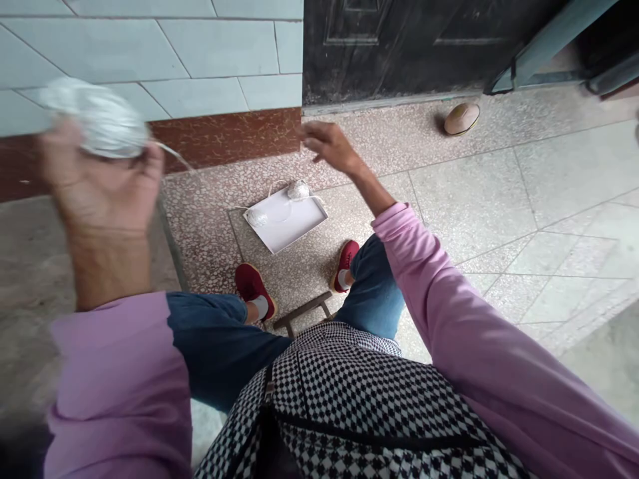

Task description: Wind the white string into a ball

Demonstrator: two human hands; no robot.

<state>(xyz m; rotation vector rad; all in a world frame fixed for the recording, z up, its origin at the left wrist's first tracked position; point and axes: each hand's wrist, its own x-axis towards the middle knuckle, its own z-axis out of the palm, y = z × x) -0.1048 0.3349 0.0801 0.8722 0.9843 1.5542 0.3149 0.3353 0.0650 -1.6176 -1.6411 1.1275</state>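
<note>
My left hand point(104, 186) is raised at the left, its fingers wrapped around a large ball of white yarn point(107, 123), both blurred by motion. A loose strand of yarn point(172, 153) runs from the ball down to the right and fades from sight. Out in front, my right hand point(329, 145) hovers above the floor with its fingers loosely bent and apart; I see nothing held in it. Below it lies a shallow white tray point(284, 233). Two smaller balls of white yarn sit in it, one at the back corner point(298, 190) and one at the left corner point(257, 217), with loose strands between them.
My red shoes point(254, 289) stand either side of a wooden bar point(304, 309) near the tray. A tiled wall point(214, 50) and a dark door point(389, 53) rise ahead. A round tan object point(462, 120) rests on the floor by the door.
</note>
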